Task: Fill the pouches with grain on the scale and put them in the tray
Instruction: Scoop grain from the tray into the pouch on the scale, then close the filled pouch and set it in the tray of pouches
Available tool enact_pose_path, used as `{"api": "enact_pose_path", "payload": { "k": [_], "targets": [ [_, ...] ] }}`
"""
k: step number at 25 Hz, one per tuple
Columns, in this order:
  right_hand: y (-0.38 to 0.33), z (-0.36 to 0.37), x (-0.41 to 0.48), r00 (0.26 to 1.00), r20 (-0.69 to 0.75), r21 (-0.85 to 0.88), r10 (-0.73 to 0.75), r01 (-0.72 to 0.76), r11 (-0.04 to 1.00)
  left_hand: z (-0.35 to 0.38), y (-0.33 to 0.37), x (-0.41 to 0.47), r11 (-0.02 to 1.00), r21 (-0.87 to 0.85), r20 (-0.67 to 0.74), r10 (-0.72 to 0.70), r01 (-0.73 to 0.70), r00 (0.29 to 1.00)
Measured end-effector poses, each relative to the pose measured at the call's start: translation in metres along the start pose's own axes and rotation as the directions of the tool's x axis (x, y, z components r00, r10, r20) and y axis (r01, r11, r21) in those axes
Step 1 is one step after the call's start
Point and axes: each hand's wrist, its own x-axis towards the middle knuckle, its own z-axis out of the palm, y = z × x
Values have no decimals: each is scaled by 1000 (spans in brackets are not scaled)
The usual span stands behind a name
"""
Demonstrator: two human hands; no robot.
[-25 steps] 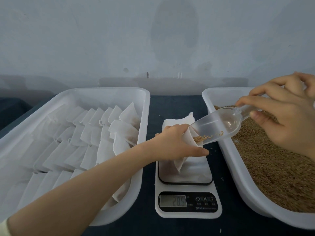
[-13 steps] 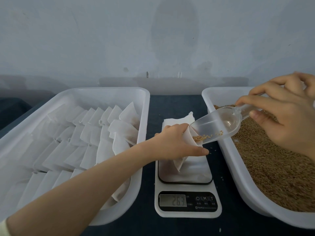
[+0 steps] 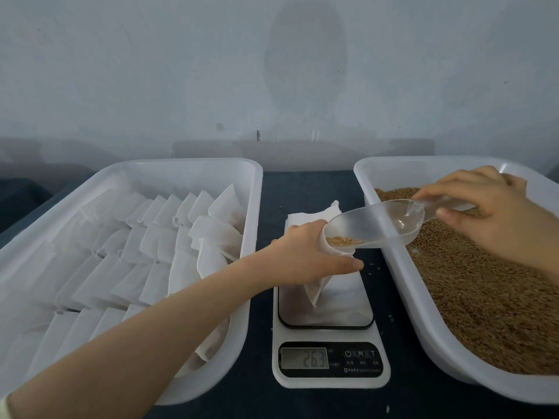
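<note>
A white digital scale (image 3: 329, 362) stands between two trays and reads 263. On its plate sits a white pouch (image 3: 317, 290), which my left hand (image 3: 305, 258) grips at the mouth. My right hand (image 3: 490, 213) holds a clear plastic scoop (image 3: 378, 226) by its handle. The scoop tilts down to the left, its lip at the pouch mouth, with a little grain near the lip. The left tray (image 3: 193, 172) holds several rows of white pouches (image 3: 127, 255). The right tray (image 3: 390, 167) is full of brown grain (image 3: 484, 303).
A small stack of flat white pouches (image 3: 305, 217) lies behind the scale on the dark table (image 3: 305, 186). A few loose grains lie on the table by the scale. A pale wall (image 3: 278, 71) rises close behind the trays.
The scale reading fell from 285 to 263 a second ago and now holds. Scoop and both hands have stayed nearly still, the scoop lip sitting slightly deeper at the pouch mouth.
</note>
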Motion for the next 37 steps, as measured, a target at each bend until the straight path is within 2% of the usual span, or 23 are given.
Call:
{"api": "enact_pose_path", "payload": {
  "k": [4, 7, 11, 14, 19, 22, 24, 25, 26, 27, 29, 30, 32, 34, 37],
  "targets": [
    [6, -4, 1, 995, 14, 11, 103, -104, 995, 1, -3, 2, 999, 24, -13, -22, 23, 1000],
    [18, -6, 2, 966, -6, -63, 257, -257, 964, 1, -6, 4, 997, 61, -31, -50, 52, 998],
    [41, 2, 3, 858, -2, -239, 514, -499, 833, 0, -6, 5, 998, 60, -14, -32, 33, 999],
    [46, 9, 0, 770, 21, -311, 637, -601, 736, 0, -6, 6, 999, 48, -4, -26, 26, 1000],
    [32, 19, -4, 652, 249, -431, 716, -587, 685, 0, -5, 5, 999, -3, 0, -43, 43, 999],
    [22, 23, -4, 620, 318, -417, 717, -588, 693, -1, -1, -1, 999, -3, 29, -43, 43, 999],
    [19, 26, -2, 608, 350, -488, 713, -531, 693, -2, 3, -3, 998, 10, 56, -61, 61, 997],
    [15, 25, -1, 632, 331, -516, 700, -500, 695, -2, 4, -4, 998, 10, 68, -67, 66, 995],
    [8, 22, 1, 696, 285, -509, 660, -473, 719, -3, 5, -4, 998, -3, 80, -69, 69, 994],
    [-2, 18, 3, 789, 217, -434, 576, -450, 780, -3, 5, -4, 997, -30, 88, -71, 74, 994],
    [-37, 7, 4, 937, 76, -75, 340, -335, 939, -1, 2, 0, 992, -88, 62, -81, 86, 995],
    [-63, 3, 3, 968, 81, 78, 237, -243, 967, 0, -2, 3, 989, -120, 29, -80, 83, 996],
    [-105, 10, -1, 967, 225, 182, 118, -160, 970, 1, -10, 4, 979, -190, -9, -69, 66, 998],
    [-127, 34, -10, 943, 332, 131, 34, -81, 988, 0, -4, 4, 953, -299, 34, -51, 59, 998],
    [-125, 51, -5, 955, 297, 119, 30, -68, 991, -4, 3, -1, 930, -361, 39, -62, 72, 997]
  ]
}}
